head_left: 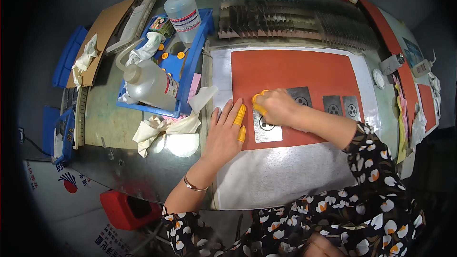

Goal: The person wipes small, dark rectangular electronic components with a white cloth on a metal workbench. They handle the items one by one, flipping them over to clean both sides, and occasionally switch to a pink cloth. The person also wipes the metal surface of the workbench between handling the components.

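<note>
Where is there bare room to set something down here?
On the red mat, between the rack and the right hand; also the pale sheet between the mat and the flowered clothing. Crowded: the blue tray, with bottles and cloth.

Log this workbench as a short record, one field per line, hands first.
Left hand: flat, fingers spread at the left edge of the red mat, yellow finger cots on two digits
Right hand: fingers bent over a silver plate; grip unclear
Other plates: three darker ones on the mat, to the right
Blue tray: left of the mat, holding two wash bottles
Cloth: crumpled, before the tray
</note>
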Demonstrator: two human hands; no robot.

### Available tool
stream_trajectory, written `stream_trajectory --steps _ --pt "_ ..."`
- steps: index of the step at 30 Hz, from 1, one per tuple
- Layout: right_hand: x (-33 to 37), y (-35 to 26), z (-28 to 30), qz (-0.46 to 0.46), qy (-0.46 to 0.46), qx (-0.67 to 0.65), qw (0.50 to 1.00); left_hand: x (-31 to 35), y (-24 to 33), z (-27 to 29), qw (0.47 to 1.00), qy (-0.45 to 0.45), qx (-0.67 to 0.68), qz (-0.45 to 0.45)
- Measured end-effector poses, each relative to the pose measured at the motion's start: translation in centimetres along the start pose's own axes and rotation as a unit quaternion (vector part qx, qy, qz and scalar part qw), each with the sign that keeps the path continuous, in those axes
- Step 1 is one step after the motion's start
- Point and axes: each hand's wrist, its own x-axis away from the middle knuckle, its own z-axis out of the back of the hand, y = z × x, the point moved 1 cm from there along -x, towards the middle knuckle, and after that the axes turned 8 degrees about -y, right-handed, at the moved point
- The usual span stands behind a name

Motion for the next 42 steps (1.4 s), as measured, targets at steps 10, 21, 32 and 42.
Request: stream_trajectory --steps 10,21,32,42 --pt "5.3 3.6 4.0 -0.084 0.004 -0.24 0.967 0.5 -0.1 0.3 1.0 -0.011 -0.009 0.007" --pt "6.3 3.3 3.1 -0.174 -0.047 -0.544 0.819 0.2 0.1 0.2 1.0 0.01 -0.013 -0.004" --pt "4.9 1.4 1.4 -0.059 -0.044 -0.006 0.997 -0.1 0.1 0.0 1.0 0.003 -0.009 -0.006" --pt "4.2 1.3 1.9 -0.069 -0.066 0.004 0.995 0.1 -0.2 -0.2 1.0 0.001 -0.016 -0.004"
